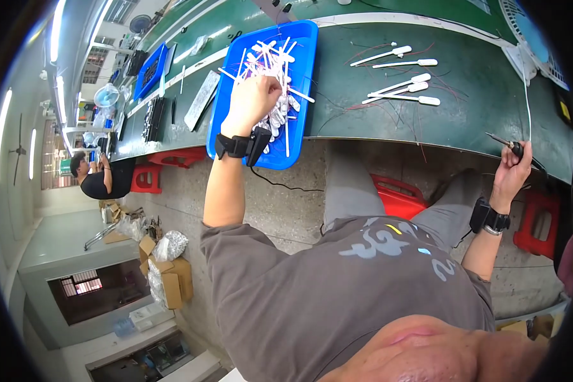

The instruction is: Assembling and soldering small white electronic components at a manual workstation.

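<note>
In the apparent picking stage, the left hand (254, 100) lies over white sticks (279, 121) in the blue tray (306, 63) at left, its grip's state hidden, the right hand (511, 175) clasps a pointed tool (517, 150), and separating one stick presumably follows.

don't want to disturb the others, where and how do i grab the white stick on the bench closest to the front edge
I'd take the white stick by its wide head, from the right: it points there, while its stem crowds another stick.

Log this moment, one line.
left hand over blue tray of white sticks | right hand holds pointed tool | more white sticks on green table
</note>
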